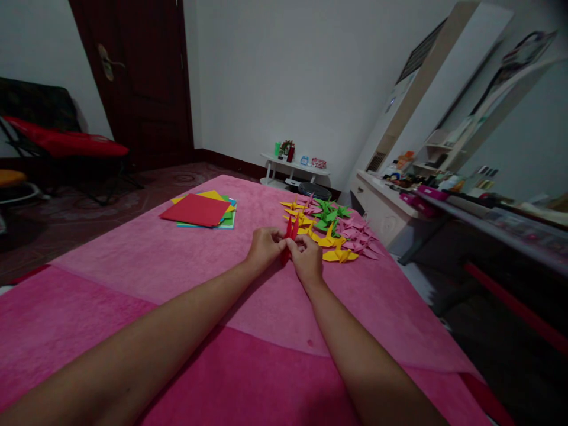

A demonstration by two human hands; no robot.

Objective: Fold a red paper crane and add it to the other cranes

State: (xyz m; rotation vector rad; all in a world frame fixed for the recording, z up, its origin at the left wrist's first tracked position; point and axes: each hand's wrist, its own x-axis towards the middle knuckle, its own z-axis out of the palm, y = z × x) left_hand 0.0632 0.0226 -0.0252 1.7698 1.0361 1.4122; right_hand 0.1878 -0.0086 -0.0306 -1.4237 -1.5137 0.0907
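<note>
A red folded paper piece (290, 229) with two narrow upright points stands between my hands, just above the pink cloth. My left hand (266, 245) pinches it from the left, and my right hand (307, 254) pinches it from the right; the thumbs nearly meet on its near side. My fingers hide much of its middle. Just beyond my right hand lie folded paper cranes in rows: yellow cranes (341, 254), green cranes (327, 213) and pink cranes (358, 235). To the left sits a stack of square paper sheets with a red sheet (195, 210) on top.
The pink cloth (177, 254) covers the table under my arms. A low white shelf (296, 164) with small items stands by the far wall. On the right is a cluttered dressing table (381, 192); on the left, a chair with a red cover (66, 141) near a dark door (142, 77).
</note>
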